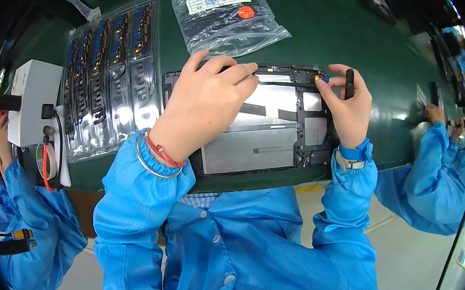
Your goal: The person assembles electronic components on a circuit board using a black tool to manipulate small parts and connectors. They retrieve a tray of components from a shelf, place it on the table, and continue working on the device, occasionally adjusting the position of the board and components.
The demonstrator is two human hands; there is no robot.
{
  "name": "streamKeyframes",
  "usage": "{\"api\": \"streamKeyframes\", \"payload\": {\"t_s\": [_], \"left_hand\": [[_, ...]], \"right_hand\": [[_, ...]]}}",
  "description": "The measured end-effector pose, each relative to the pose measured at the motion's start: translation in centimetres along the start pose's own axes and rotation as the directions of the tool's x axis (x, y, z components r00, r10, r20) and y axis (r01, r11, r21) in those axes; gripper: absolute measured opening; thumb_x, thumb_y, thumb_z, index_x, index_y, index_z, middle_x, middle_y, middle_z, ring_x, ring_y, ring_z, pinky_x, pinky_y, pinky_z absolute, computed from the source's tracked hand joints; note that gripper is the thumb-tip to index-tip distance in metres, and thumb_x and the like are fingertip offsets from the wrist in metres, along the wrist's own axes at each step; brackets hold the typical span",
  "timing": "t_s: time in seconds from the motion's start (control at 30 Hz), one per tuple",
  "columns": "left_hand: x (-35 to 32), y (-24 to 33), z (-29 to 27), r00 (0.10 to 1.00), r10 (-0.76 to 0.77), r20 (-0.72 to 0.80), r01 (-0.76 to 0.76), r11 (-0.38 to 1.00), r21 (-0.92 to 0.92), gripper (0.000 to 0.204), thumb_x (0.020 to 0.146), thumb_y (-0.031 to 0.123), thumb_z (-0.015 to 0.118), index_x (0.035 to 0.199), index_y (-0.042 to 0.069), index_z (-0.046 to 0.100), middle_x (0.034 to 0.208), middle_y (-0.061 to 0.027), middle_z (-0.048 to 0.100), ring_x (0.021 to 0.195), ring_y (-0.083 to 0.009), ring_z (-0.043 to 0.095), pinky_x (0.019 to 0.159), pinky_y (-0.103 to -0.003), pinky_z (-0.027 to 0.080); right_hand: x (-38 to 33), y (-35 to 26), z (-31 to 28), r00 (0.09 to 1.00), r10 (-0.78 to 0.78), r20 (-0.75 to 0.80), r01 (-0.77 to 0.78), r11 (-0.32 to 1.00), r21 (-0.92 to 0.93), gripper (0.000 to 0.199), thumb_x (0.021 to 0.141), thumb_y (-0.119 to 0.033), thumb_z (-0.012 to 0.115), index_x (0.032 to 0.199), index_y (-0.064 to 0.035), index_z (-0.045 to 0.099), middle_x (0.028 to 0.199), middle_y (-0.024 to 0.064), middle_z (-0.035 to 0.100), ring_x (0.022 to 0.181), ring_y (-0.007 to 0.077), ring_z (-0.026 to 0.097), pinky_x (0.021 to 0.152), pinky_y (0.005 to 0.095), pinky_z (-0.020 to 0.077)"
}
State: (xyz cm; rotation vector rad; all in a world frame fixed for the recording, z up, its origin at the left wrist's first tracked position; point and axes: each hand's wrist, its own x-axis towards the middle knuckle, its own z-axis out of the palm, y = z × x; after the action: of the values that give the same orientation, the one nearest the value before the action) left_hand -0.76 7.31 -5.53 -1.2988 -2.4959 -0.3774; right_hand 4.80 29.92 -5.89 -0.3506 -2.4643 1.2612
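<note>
An opened tablet (283, 113) lies before me, its inside up, with a large silver battery (251, 149) along its near side. My left hand (206, 98) is closed at the tablet's far edge, its fingertips at the left end of a black flat cable (286, 85). My right hand (350, 106) pinches a small blue and yellow circuit board (321, 79) at the far right corner, thumb against finger. A black stick-like tool (350, 83) is also tucked between the right hand's fingers. My left hand hides the tablet's left part.
Left of the tablet lies a clear plastic tray (115, 83) with several small boards and black cables. A clear bag (225, 16) with an orange dot lies beyond. At far left stand a white box (35, 103) and a tape roll (46, 158). Co-workers' sleeves (436, 176) show on both sides.
</note>
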Motion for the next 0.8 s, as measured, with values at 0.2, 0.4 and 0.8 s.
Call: {"api": "streamKeyframes", "payload": {"t_s": [0.2,0.4,0.8], "left_hand": [[0.8,0.8,-1.0,0.997,0.078,0.015,-0.08,0.987,0.136,0.021,0.071,0.008,0.056,0.092,0.01,0.063,0.102,0.0024,0.058,0.097,-0.0165,0.052,0.096,-0.048,0.032],[1.9,1.1,-1.3,0.95,0.271,0.157,-0.302,0.927,0.222,0.016,0.067,0.008,0.057,0.081,0.008,0.067,0.091,0.0054,0.057,0.092,-0.0114,0.052,0.101,-0.051,0.026],[5.2,2.6,-0.7,0.808,0.497,0.315,-0.582,0.754,0.304,0.012,0.061,0.012,0.057,0.067,0.01,0.067,0.08,0.004,0.058,0.09,-0.0117,0.051,0.105,-0.045,0.024]], "right_hand": [[-0.3,-0.5,0.5,0.998,-0.046,-0.036,0.042,0.993,-0.11,0.024,0.071,-0.009,0.067,0.092,-0.0031,0.058,0.072,0.007,0.063,0.065,0.0125,0.061,0.059,0.0251,0.0468],[-0.4,0.5,0.8,0.989,-0.135,-0.056,0.129,0.986,-0.106,0.022,0.072,-0.01,0.067,0.092,-0.0048,0.057,0.074,0.0108,0.063,0.066,0.0218,0.063,0.06,0.0291,0.0481],[-0.3,1.0,0.9,0.992,-0.112,-0.062,0.106,0.99,-0.098,0.025,0.072,-0.015,0.067,0.094,-0.0074,0.058,0.075,0.0106,0.062,0.068,0.0263,0.062,0.058,0.0324,0.0474]]}}
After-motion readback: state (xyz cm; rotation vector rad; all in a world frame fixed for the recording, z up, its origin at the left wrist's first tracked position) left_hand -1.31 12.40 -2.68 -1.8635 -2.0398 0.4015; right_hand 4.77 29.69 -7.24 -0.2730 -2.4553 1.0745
